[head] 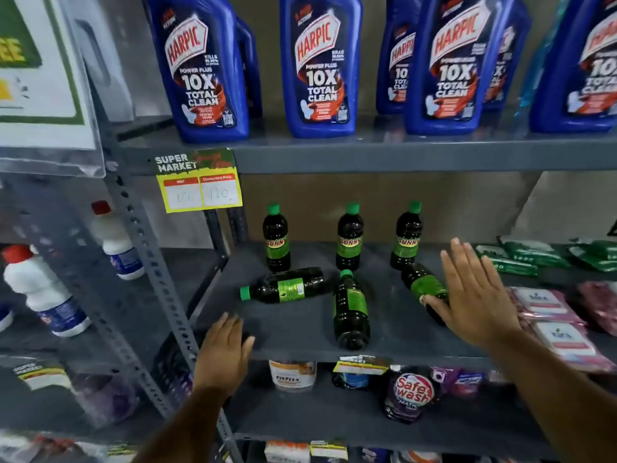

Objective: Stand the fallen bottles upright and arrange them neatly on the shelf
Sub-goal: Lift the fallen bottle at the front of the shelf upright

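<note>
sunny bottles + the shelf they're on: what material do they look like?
Sunny bottles: likely clear glossy plastic, dark liquid showing through, highlights on the shoulders; green caps look like matte plastic, labels printed film. Shelf: looks like grey painted metal, dull finish, with perforated angle-iron uprights.

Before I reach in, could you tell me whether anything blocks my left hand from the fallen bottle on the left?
Nothing visible does. The left hand rests open at the shelf's front edge, with only bare shelf between it and the fallen bottle.
</note>
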A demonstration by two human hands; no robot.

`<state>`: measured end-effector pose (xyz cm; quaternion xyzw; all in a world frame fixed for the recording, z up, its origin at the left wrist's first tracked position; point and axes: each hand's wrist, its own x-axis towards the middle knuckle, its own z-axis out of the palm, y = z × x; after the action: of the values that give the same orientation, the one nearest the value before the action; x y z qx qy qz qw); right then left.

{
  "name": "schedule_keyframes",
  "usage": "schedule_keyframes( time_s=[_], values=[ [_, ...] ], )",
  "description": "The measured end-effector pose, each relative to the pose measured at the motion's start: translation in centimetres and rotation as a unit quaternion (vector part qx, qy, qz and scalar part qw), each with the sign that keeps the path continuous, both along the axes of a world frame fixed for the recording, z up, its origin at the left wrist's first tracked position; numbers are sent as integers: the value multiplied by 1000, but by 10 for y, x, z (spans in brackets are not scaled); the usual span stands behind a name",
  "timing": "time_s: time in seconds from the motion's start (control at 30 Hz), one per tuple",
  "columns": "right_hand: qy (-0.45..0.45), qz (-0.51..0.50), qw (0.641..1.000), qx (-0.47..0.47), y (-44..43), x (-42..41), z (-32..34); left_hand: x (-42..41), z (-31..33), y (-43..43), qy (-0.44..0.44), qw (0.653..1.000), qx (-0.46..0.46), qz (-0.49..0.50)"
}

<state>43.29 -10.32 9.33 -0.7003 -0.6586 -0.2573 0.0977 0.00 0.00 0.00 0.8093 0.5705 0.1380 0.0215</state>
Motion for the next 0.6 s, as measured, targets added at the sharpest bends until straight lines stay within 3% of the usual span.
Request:
schedule_keyframes(
  time_s=[0.13, 0.43, 0.6],
  values=[
    [59, -57, 997, 5, 12, -1, -17, -8, -8, 19, -37, 998, -18, 41],
    [289, -111, 951, -15, 21, -8, -56, -5, -15, 33, 30, 999, 1, 40],
    [306, -139, 941, -36, 20, -10, -62, -7, -18, 50, 64, 997, -36, 19]
  ],
)
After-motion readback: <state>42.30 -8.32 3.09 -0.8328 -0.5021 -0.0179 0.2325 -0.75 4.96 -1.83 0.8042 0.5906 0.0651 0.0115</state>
